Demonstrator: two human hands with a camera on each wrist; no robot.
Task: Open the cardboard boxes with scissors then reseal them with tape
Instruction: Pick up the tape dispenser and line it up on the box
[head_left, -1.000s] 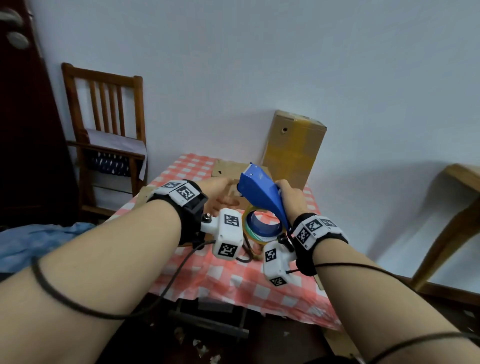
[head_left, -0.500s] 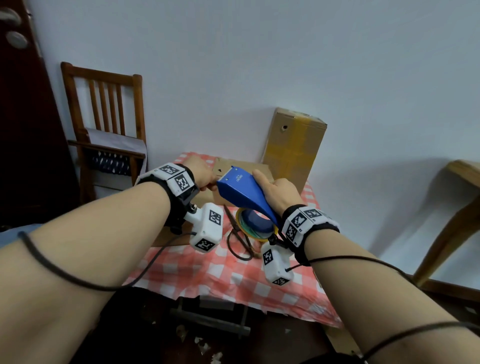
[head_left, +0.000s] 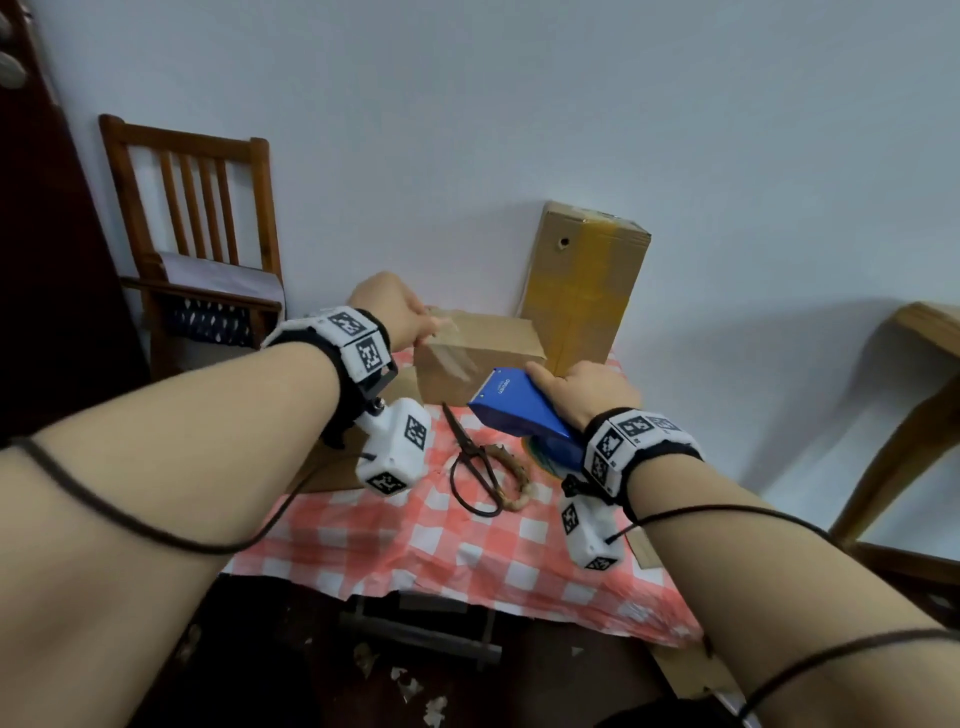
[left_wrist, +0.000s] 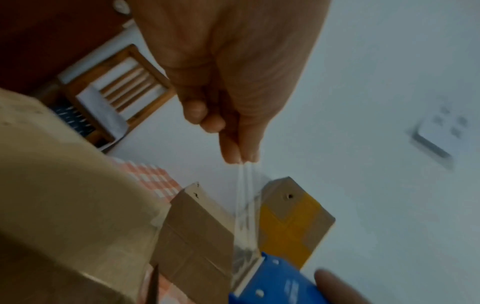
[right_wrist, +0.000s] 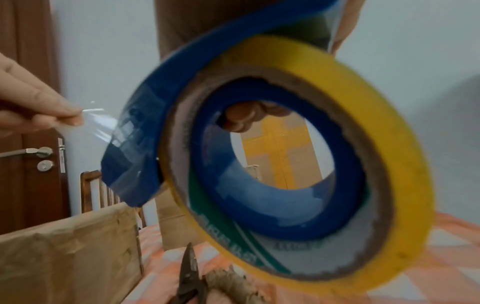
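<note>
Pinching the free end of the clear tape strip (left_wrist: 245, 207), the left hand (head_left: 390, 307) stretches it from the blue plastic tape dispenser (head_left: 522, 413), gripped by the right hand (head_left: 582, 387), fingers curled through the yellow-rimmed roll (right_wrist: 298, 156). Both hover over the small brown cardboard box (head_left: 480, 358) on the red-checked tablecloth (head_left: 415, 540). Tape looks thin, sticky, twist-prone; hold by its end corners. Box seam hidden; black metal scissors (head_left: 475, 465) lie nearby.

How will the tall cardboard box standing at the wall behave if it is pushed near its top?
The tall cardboard box stands on end on a narrow base, so it probably tips rather than slides. The wall close behind it would likely stop a backward fall. Its yellow tape bands look intact, so the flaps should stay closed.
</note>
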